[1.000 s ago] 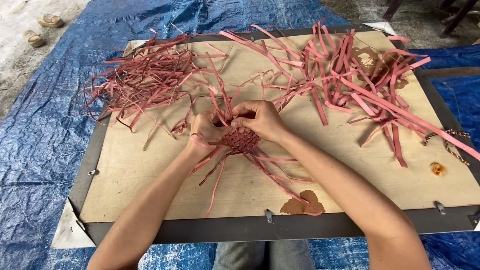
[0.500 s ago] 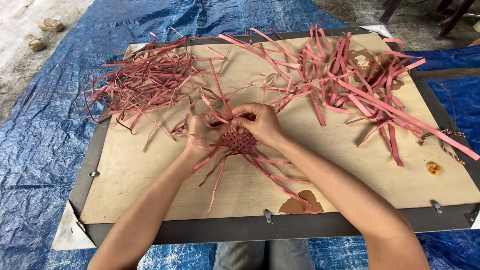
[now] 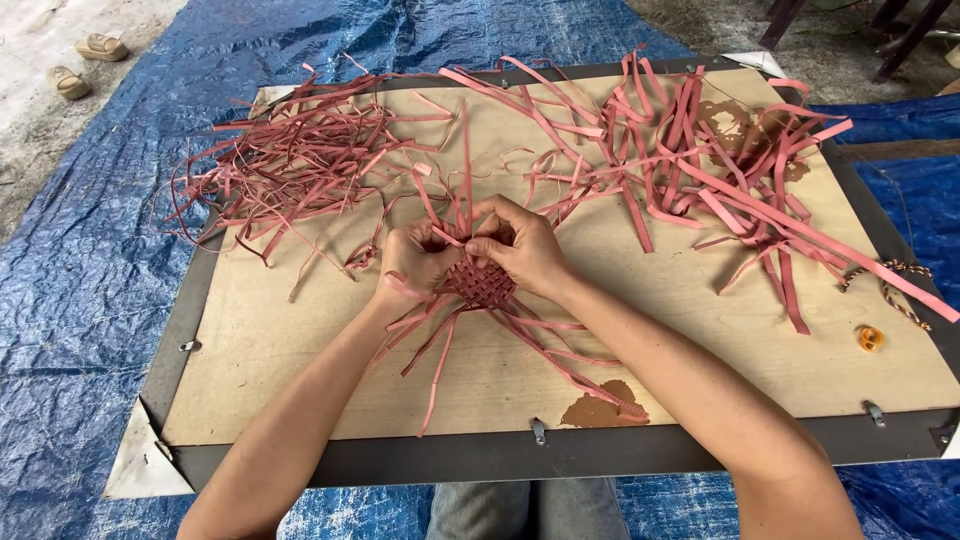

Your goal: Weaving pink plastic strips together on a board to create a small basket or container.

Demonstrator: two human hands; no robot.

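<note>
A small woven patch [image 3: 480, 283] of reddish-pink strips lies at the middle of a plywood board [image 3: 300, 360], with loose strip ends fanning out toward me. My left hand [image 3: 413, 258] grips the patch's left edge, fingers curled around strips. My right hand [image 3: 525, 250] grips its upper right edge, thumb and fingers pinching a strip above the weave. Both hands touch each other over the patch and hide its far half.
A tangle of thin strips [image 3: 290, 160] lies at the board's far left, a pile of wider strips [image 3: 720, 150] at the far right. A small orange ring [image 3: 870, 338] and a cord [image 3: 895, 280] sit at the right edge. Blue tarpaulin [image 3: 80, 300] surrounds the board; sandals [image 3: 85, 60] lie far left.
The hands stay on the woven patch; the fingers have shifted slightly, the right hand now pinching a strip over the weave.
</note>
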